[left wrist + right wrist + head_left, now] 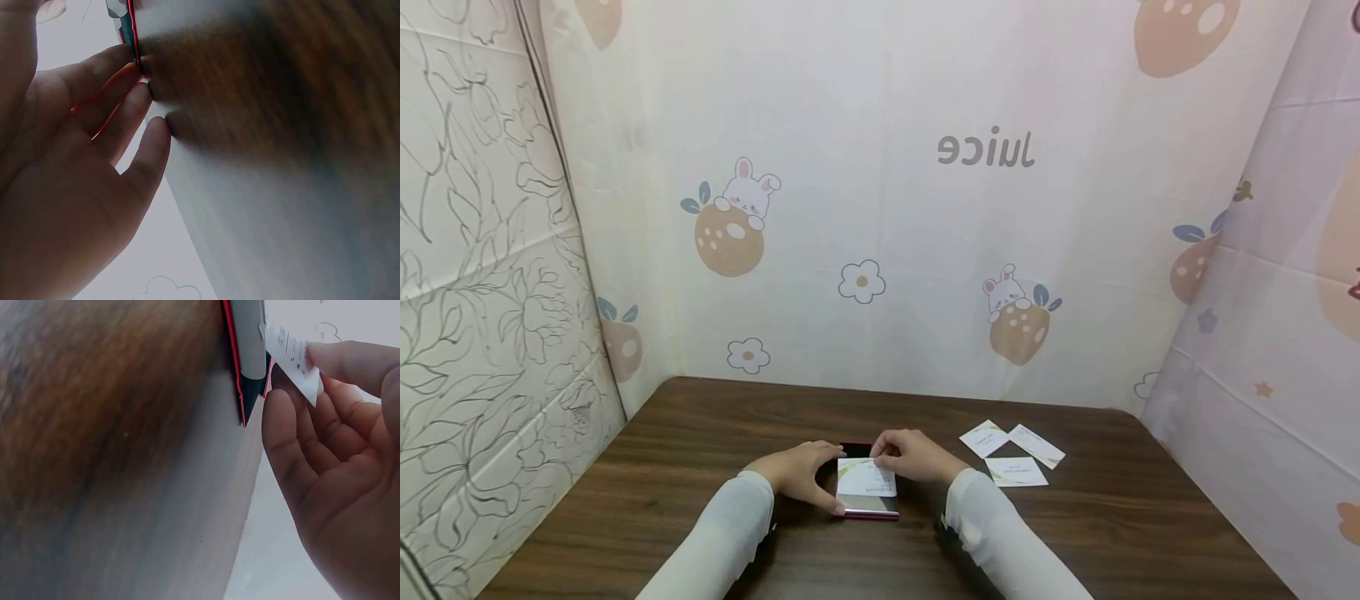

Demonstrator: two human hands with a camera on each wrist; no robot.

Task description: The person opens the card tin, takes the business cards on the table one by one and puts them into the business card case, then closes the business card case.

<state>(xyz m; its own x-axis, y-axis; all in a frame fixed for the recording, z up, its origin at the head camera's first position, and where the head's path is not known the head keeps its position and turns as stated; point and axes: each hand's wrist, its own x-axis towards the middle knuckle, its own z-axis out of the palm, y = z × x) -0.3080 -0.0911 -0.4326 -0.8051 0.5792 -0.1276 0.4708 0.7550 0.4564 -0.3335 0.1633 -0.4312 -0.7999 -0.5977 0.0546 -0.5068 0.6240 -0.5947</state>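
Note:
A business card case (868, 505) with a red rim, a dark inside and a silvery face lies open on the table. Its left side is held by my left hand (799, 473), thumb at the near corner and fingers at the far part. In the left wrist view, the fingertips touch the case's red edge (133, 37). Between thumb and fingers, my right hand (919, 458) pinches a white business card (863, 481) over the case. The right wrist view has the card's corner (306, 381) tilted beside the case, clear of the tabletop.
Three more business cards lie on the dark wooden table (700, 467) right of my right hand: one at the back left (984, 438), one at the right (1037, 446), one nearer (1017, 472). Printed curtains (887, 208) hang behind and at both sides.

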